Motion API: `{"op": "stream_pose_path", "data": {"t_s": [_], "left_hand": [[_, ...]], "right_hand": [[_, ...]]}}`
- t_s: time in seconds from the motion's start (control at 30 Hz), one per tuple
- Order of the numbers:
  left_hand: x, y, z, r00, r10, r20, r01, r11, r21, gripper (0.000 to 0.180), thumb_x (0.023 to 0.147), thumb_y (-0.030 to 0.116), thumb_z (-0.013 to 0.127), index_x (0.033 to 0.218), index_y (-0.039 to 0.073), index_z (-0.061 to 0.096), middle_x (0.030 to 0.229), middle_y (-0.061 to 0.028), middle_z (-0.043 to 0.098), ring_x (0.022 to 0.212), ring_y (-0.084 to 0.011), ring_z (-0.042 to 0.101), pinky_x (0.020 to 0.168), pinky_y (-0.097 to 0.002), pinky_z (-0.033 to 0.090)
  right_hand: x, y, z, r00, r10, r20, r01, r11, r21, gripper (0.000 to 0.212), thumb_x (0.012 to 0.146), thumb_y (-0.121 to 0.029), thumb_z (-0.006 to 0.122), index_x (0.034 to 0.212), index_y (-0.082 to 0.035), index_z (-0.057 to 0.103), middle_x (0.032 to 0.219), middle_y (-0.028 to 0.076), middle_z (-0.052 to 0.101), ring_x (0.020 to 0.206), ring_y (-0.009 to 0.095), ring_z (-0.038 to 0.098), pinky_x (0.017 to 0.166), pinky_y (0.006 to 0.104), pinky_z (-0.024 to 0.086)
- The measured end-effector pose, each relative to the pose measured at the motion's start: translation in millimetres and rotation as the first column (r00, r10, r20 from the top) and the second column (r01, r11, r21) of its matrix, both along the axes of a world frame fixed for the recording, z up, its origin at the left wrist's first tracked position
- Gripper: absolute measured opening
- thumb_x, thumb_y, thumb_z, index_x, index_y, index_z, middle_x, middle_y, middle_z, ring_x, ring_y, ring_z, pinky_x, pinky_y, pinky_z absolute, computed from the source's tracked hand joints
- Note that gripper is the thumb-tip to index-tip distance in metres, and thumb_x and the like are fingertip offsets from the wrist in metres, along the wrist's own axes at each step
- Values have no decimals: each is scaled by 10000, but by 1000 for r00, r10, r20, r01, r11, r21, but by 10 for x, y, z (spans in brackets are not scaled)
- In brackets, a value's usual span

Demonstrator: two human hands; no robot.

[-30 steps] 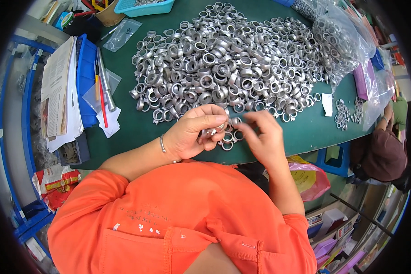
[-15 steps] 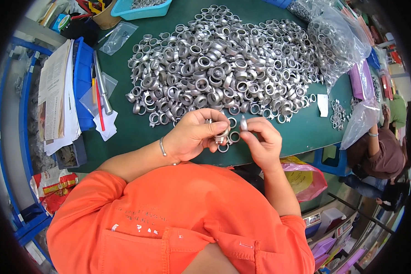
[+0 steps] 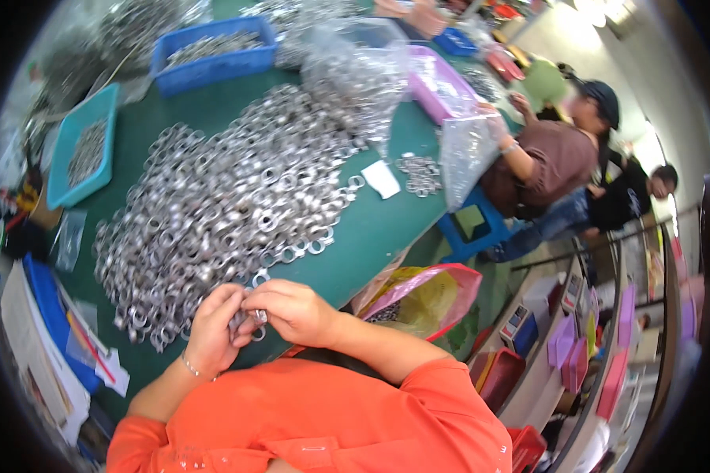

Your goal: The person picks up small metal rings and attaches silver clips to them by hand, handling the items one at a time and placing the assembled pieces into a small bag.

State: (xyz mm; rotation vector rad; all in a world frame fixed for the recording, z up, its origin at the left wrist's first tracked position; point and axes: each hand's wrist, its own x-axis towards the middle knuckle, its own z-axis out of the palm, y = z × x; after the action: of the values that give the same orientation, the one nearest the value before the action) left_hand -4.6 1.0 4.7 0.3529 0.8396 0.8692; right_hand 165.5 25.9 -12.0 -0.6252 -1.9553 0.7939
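Note:
My left hand (image 3: 215,327) and my right hand (image 3: 293,311) meet at the table's near edge, just in front of a large heap of grey metal rings (image 3: 213,213). Between the fingertips of both hands is a small metal ring (image 3: 258,315), partly covered by them. My left fingers are curled round metal, though how many pieces they hold is hidden. My right thumb and fingers pinch at the same spot from the right. A few loose rings lie on the green tabletop (image 3: 371,229) beside my hands.
A teal tray (image 3: 110,162) and a blue bin (image 3: 213,72) hold small metal parts at the far side. A clear plastic bag (image 3: 355,75), white paper slip (image 3: 381,180) and small ring pile (image 3: 420,173) lie rightward. A co-worker (image 3: 540,162) sits beyond; a pink-yellow bag (image 3: 450,296) stands below the edge.
My right hand, which held a single ring apart, has come together with my left hand. The view has swung to the right, bringing the co-worker and shelves further in.

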Motion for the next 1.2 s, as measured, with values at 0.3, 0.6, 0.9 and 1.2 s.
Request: {"op": "stream_pose_path", "data": {"t_s": [0.3, 0.6, 0.9, 1.2], "left_hand": [[224, 135, 116, 600, 577, -554, 479, 296, 826, 100, 790, 1, 539, 883, 26, 516, 848, -97, 511, 745, -202, 491, 668, -308, 410], [105, 163, 238, 680, 533, -503, 419, 280, 863, 157, 743, -93, 532, 880, -16, 541, 943, -147, 519, 897, -271, 527, 800, -334, 433], [-186, 194, 174, 624, 690, -366, 184, 326, 928, 139, 820, -95, 449, 897, -32, 545, 964, -132, 562, 913, -202, 543, 839, -302, 423], [-400, 73, 115, 620, 639, -456, 134, 486, 864, 137, 803, -87, 518, 905, -22, 583, 955, -91, 560, 889, -145, 539, 775, -237, 423]], "right_hand": [[-131, -114, -209, 591, -363, -720, -788, -67, -613, 444, 899, -463, 370, 1107, -92, 498, 1042, 69, 552, 988, 221, 534, 783, 398, 468], [676, -252, -79, 411, -695, -590, -677, 201, -708, 162, 817, -263, 566, 756, -117, 527, 634, 15, 462, 447, 104, 371, 343, 193, 251], [2454, -922, -1385, -122, -973, 194, 6, -196, -981, 232, 888, -293, 502, 955, -74, 471, 773, 82, 519, 641, 200, 512, 558, 322, 446], [1257, -367, -367, 642, -754, 142, 755, 588, -291, 106, 841, -36, 532, 930, 5, 570, 933, 95, 576, 878, 190, 538, 794, 297, 429]]}}
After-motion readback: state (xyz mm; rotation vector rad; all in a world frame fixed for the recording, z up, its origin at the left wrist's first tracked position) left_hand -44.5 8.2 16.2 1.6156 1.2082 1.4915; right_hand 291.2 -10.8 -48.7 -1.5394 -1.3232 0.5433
